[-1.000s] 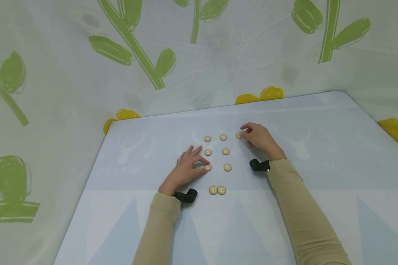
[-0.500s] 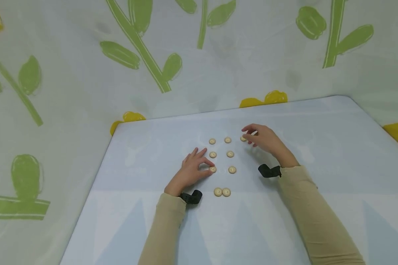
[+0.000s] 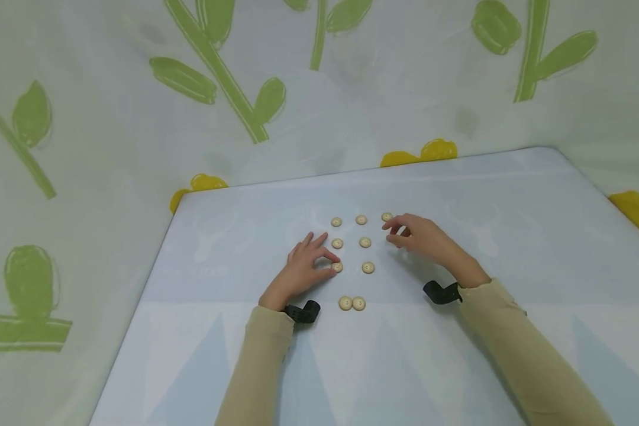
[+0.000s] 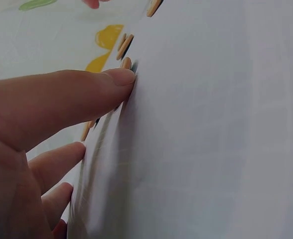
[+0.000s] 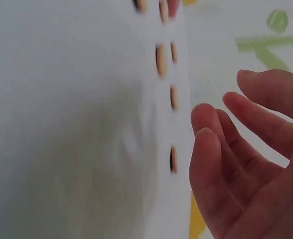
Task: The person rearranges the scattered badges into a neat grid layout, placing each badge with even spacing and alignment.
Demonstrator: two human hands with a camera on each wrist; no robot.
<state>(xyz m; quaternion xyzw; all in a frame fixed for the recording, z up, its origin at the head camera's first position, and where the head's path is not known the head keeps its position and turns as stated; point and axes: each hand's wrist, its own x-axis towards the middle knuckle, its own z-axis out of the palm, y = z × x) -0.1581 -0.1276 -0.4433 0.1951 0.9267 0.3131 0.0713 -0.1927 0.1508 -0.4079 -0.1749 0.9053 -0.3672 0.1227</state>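
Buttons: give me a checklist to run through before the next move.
1. Far row set out in line: ok, three buttons, spaced apart.
2. Two middle rows match it in count: not ok, each has only two.
3. Near pair separated: not ok, they sit side by side, edges seemingly touching.
4. Left hand placed on a button: ok, thumb and index finger at its edges.
5. That button flat on the table: cannot tell, the fingers cover part of it.
6. Right hand free: ok, it holds nothing, near the far row's right end.
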